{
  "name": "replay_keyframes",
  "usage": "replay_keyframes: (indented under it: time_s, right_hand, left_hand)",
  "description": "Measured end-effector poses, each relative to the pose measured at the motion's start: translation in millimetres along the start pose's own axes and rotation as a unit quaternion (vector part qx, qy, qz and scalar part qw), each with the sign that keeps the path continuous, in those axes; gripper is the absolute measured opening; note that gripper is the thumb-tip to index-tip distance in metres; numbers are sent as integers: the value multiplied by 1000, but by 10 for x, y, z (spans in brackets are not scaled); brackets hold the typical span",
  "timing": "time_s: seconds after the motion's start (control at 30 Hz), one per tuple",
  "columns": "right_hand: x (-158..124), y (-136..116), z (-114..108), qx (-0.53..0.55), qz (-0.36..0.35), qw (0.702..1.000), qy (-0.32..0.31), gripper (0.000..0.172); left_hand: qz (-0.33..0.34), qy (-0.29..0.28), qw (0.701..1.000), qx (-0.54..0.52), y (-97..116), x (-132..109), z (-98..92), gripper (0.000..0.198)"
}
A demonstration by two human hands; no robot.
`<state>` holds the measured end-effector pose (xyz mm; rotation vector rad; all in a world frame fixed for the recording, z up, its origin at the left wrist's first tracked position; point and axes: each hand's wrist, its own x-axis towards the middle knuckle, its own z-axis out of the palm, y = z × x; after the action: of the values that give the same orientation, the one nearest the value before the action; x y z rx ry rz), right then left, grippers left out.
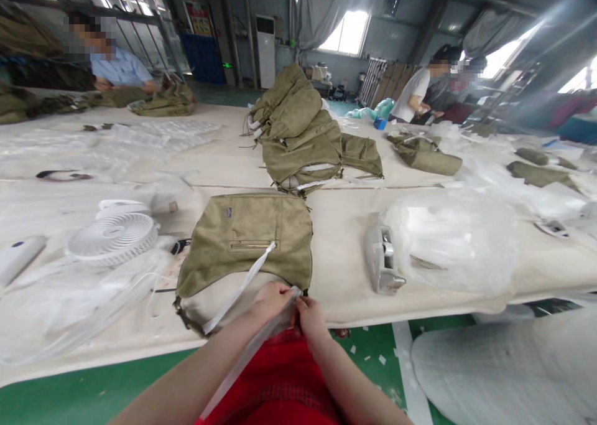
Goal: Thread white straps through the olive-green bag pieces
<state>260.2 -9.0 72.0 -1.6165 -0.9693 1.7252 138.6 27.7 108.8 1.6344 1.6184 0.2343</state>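
Observation:
An olive-green bag (252, 226) lies flat on the table in front of me, its curved opening toward my body. A white strip (242, 291) runs from its zip pocket (254, 244) down to its left corner. At the bag's right corner, my left hand (273, 300) pinches a long, translucent white strip (252, 350) that trails down toward my lap. My right hand (310, 314) is closed at the same corner, touching the strip's end and the bag's dark edge. The fingertips partly hide what lies between them.
A white fan (114, 235) and clear plastic sheets (84, 307) lie to the left. A grey tape dispenser (385, 257) and plastic bags (457, 241) sit at right. More olive bags (298, 120) are piled beyond. Two people (119, 64), (415, 92) stand across the tables.

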Motion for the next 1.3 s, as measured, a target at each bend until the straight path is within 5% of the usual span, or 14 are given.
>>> replay_keyframes:
  time_s: [0.47,0.77,0.93,1.13,1.3]
  right_hand:
    - [31,56,-32,57,1,997,55,39]
    - [-2,48,-20,94,-17,993,66,31]
    - [-31,27,-16,60,-11,995,74,29]
    - [-75,73,-31,115,-44,990,66,29]
    - [-48,123,-20,118,-47,991,49,40]
  left_hand:
    - [-26,-46,997,-58,-55,128,-9,32]
    - [42,48,995,82,162,-248,-22,28]
    - [142,102,943,284,122,-462,273,30]
    - [187,140,899,370,46,-533,497,32]
    - [130,122,946,269,83,-466,339,29]
